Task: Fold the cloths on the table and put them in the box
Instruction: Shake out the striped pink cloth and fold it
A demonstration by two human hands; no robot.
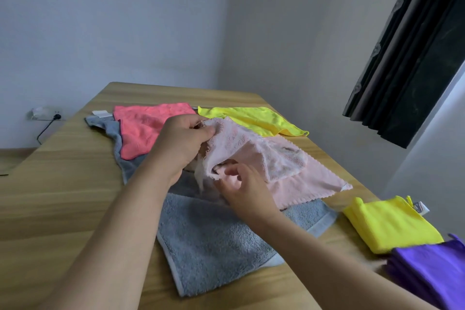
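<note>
A pale pink cloth (254,151) is lifted and crumpled over the middle of the wooden table (50,199). My left hand (181,143) grips its upper edge. My right hand (246,191) is just below, fingers curled at the cloth's lower edge. A second light pink cloth (309,184) lies flat beneath it. Under both spreads a grey towel (214,241). A coral cloth (143,128) and a yellow cloth (251,118) lie farther back. No box is in view.
A folded yellow cloth (387,226) and a purple cloth (432,272) sit at the table's right edge. A dark curtain (412,53) hangs at the right. A wall socket with a plugged cable (54,117) is at the left wall.
</note>
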